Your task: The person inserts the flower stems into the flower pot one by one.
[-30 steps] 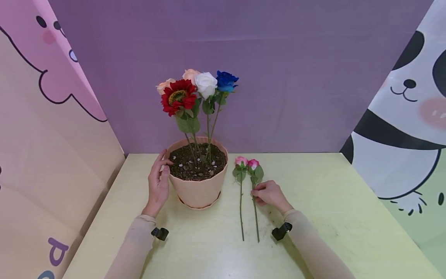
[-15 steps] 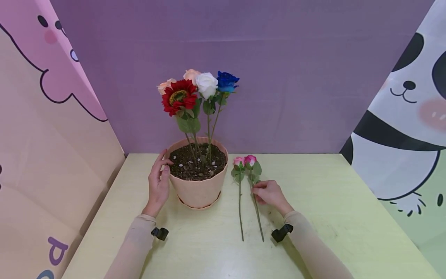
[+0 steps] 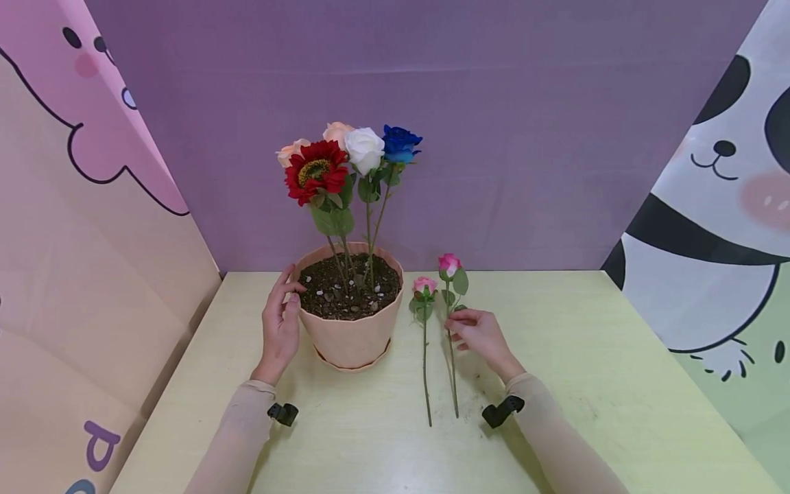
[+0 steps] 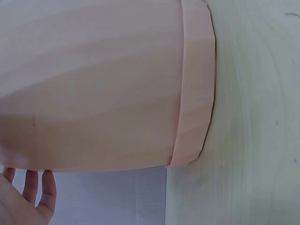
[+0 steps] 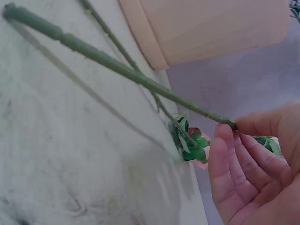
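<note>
At the left side of a peach flowerpot (image 3: pixel 352 339), my left hand (image 3: pixel 282 333) holds the rim, with one finger over the edge above the soil. In the left wrist view, fingers (image 4: pixel 47 192) of this hand bend against the pot's wall. My right hand (image 3: pixel 484 337) pinches the stem of a deep-pink artificial rose (image 3: pixel 449 265) between thumb and fingertips. Its stem (image 5: pixel 108 60) slants up over the table in the right wrist view, casting a shadow. Just left of it, a lighter pink rose (image 3: pixel 424 287) lies on the table.
Dark soil (image 3: pixel 321 295) fills the pot, where a red sunflower (image 3: pixel 316 173), a white rose (image 3: pixel 365 150), a blue rose (image 3: pixel 401 144) and peach roses (image 3: pixel 337 133) stand upright. Behind the pale table (image 3: pixel 555 343) rises a purple backdrop (image 3: pixel 524 137).
My right hand has raised the deep-pink rose; its bloom is now higher and apart from the lighter pink one. My left hand has stayed at the pot.
</note>
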The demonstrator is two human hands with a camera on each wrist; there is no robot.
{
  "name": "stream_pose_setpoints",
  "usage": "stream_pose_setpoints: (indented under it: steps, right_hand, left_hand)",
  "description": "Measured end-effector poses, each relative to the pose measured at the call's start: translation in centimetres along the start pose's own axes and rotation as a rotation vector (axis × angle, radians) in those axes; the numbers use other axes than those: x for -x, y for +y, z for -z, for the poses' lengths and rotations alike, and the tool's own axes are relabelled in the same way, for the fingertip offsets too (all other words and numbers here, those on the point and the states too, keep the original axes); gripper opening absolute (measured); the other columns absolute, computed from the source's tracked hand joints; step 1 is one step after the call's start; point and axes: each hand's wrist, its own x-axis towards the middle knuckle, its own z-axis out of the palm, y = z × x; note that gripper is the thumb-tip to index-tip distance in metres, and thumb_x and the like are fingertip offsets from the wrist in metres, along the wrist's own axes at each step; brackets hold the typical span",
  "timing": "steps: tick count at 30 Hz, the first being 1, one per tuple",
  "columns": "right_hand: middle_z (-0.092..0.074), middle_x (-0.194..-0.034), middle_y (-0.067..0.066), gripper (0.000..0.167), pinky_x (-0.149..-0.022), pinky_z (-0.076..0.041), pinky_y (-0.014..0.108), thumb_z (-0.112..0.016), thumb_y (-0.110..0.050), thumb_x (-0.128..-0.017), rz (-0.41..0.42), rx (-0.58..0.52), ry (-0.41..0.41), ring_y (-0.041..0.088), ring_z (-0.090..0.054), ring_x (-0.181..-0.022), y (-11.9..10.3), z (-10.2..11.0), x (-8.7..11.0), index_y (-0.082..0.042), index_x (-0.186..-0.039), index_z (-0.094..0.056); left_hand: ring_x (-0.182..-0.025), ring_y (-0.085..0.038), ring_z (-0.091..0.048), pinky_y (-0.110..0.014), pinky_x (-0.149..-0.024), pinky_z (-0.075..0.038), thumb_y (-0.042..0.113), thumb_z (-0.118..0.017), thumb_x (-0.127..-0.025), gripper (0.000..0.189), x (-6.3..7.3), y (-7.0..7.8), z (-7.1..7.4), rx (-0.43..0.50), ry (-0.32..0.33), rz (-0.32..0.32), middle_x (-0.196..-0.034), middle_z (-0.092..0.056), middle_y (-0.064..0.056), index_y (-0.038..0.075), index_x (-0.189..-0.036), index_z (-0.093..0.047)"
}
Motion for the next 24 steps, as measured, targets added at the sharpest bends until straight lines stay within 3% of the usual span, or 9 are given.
stream_pose_setpoints:
  steps: [13,16,24]
  right_hand:
    - [-0.073,-0.131,0.023,0.045,-0.078,-0.064,0.029,-0.072,-0.018,-0.102,0.046,-0.16,0.006,0.007,-0.073,-0.086,-2.2,0.7,0.6,0.007,-0.139,-0.061]
    - [-0.077,-0.126,0.018,0.043,-0.077,-0.064,0.027,-0.073,-0.018,-0.102,0.057,-0.183,0.022,0.006,-0.074,-0.085,-2.9,0.9,0.6,0.006,-0.136,-0.063]
    - [-0.079,-0.101,-0.013,0.039,-0.074,-0.064,0.027,-0.074,-0.02,-0.101,0.105,-0.244,0.069,0.006,-0.075,-0.084,-5.0,1.4,0.6,0.003,-0.131,-0.066]
  left_hand:
    - [-0.158,-0.038,-0.037,-0.018,-0.104,-0.04,0.021,-0.043,-0.114,0.033,0.0,0.2,0.0,0.004,-0.001,0.003,-0.166,-0.044,-0.022,-0.005,-0.116,-0.063]
    - [-0.157,-0.038,-0.038,-0.019,-0.103,-0.04,0.021,-0.043,-0.114,0.033,0.1,0.2,0.0,0.002,-0.002,0.002,-0.167,-0.044,-0.018,-0.005,-0.116,-0.063]
    - [-0.157,-0.038,-0.038,-0.019,-0.104,-0.04,0.022,-0.043,-0.114,0.034,0.0,0.2,0.0,0.003,-0.003,0.002,-0.167,-0.044,-0.018,-0.006,-0.116,-0.063]
